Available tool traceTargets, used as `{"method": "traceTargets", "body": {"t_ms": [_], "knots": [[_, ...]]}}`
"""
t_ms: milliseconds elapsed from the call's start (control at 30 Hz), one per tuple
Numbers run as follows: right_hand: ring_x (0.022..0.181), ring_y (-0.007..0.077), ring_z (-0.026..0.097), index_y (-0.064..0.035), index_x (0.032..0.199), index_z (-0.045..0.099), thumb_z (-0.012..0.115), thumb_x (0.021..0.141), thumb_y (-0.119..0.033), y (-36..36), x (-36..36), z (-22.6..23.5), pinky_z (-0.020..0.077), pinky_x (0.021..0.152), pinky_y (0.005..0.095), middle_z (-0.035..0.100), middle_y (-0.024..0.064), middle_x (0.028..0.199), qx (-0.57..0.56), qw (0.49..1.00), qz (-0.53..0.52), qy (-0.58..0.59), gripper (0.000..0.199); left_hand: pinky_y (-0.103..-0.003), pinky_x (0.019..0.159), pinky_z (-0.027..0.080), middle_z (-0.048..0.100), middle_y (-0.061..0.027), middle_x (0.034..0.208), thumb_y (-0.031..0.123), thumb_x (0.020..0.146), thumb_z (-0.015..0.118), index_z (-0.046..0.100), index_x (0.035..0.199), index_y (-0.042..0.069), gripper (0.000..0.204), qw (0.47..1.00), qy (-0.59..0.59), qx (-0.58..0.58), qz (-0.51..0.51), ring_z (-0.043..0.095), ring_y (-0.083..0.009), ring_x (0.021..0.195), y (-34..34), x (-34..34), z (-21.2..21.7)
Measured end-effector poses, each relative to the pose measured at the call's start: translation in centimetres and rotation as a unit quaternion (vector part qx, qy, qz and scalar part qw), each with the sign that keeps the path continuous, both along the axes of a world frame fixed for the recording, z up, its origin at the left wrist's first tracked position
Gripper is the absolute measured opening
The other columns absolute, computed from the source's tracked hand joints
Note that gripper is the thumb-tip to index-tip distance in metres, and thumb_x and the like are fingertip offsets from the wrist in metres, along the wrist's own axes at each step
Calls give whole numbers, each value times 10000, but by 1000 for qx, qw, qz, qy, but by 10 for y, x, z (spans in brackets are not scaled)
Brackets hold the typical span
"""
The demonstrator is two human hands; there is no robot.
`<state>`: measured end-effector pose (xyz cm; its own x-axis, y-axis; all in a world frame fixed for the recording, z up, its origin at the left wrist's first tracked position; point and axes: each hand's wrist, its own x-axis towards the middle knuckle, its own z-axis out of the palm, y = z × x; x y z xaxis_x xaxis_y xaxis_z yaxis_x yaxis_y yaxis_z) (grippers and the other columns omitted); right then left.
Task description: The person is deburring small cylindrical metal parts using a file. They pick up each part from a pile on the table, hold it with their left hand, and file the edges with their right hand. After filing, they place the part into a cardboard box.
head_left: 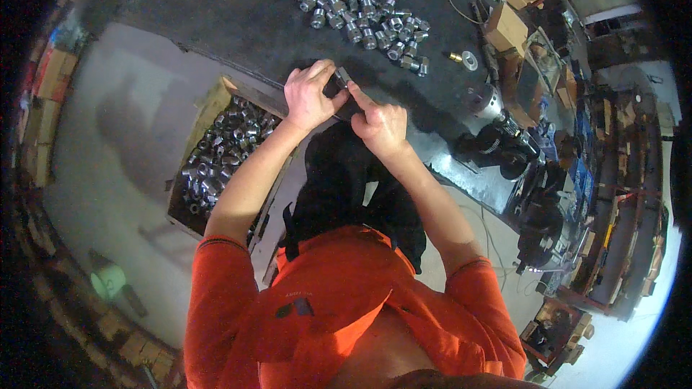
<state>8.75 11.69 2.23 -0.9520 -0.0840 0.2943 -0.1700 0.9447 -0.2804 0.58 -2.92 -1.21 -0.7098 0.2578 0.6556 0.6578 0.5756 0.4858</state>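
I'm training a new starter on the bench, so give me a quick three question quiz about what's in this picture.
1. True or false: both hands meet on one small metal part.
2. Where do the loose metal fittings lie? A) in a heap on the dark benchtop, B) hanging on the wall, C) in the person's lap.
3. What holds more fittings, down to the person's left?

Key
1. True: the left hand and right hand pinch the small metal part between them.
2. A: the heap of fittings lies on the benchtop, beyond the hands.
3. A wooden crate.
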Motion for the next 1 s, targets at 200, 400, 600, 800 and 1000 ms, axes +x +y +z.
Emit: {"method": "traceTargets", "body": {"t_ms": [200, 400, 600, 800, 1000], "knots": [[568, 328, 607, -207, 1199, 613, 593, 647, -118, 4, 10, 7, 495, 543, 434, 624, 133, 646, -20, 1000, 1, -17, 560, -340, 673, 438, 653, -49, 1003, 232, 551, 769, 664, 923, 38, 432, 1000, -4, -9, -1, 641, -224, 812, 0, -1, 0], [516, 308, 608, -217, 1223, 585, 596, 679, -178, 13, 11, -6, 499, 504, 439, 604, 131, 580, -21, 998, 29, 45, 546, -346, 710, 447, 649, -59, 1049, 211, 562, 765, 663, 972, 44, 454, 1000, -24, -16, -8, 635, -235, 870, -2, 0, -3], [535, 311, 614, -215, 1219, 592, 606, 667, -183, 3, -4, 2, 498, 513, 439, 617, 136, 600, 19, 1000, -1, -20, 553, -349, 747, 449, 639, -60, 1091, 202, 573, 761, 658, 1003, 53, 466, 997, -72, -33, -15, 628, -239, 910, -3, 1, 2], [590, 319, 621, -204, 1200, 610, 590, 644, -130, 6, 1, -1, 505, 562, 439, 642, 141, 704, -3, 1000, 4, 26, 562, -352, 752, 445, 631, -63, 1121, 182, 591, 748, 653, 1014, 43, 455, 997, -69, -35, -19, 622, -241, 937, -3, 0, -1], [535, 330, 594, -202, 1204, 602, 608, 653, -147, 10, 17, -4, 486, 521, 453, 606, 138, 612, -44, 995, 21, 84, 554, -342, 694, 425, 648, -60, 1039, 175, 565, 751, 657, 968, 34, 436, 999, -37, -14, -12, 630, -232, 859, -1, 1, 0]]}}
